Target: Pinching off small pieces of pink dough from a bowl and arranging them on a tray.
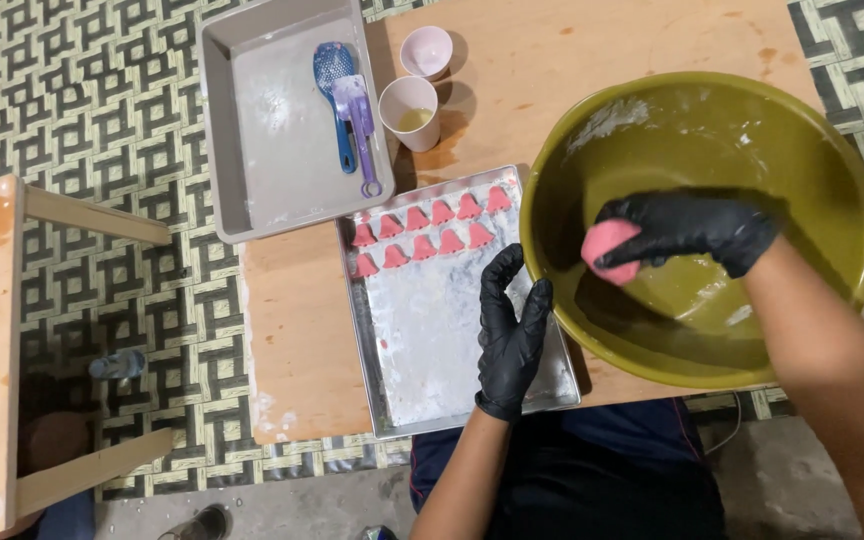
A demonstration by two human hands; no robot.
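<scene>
Pink dough lump (607,247) clamped in black-gloved right hand (692,232) inside olive plastic bowl (832,170); floured metal tray (432,330) lies left. Left hand (512,335) nearer tray, fingers apart, empty.

Even, fairly bright indoor light falls from above, slightly warm in tone. The cups (410,108), well above and left of the hands, throw soft shadows to their right onto the table (302,330). The bowl (572,130) shows a dull sheen on its inner wall, darkest under the right hand (687,232) gripping the pink dough (610,250). The steel tray (367,340) beside the left hand (510,335) gives a pale, hazy reflection without hard glare. Focus is sharp throughout. The floor pattern bends slightly toward the frame edges.
</scene>
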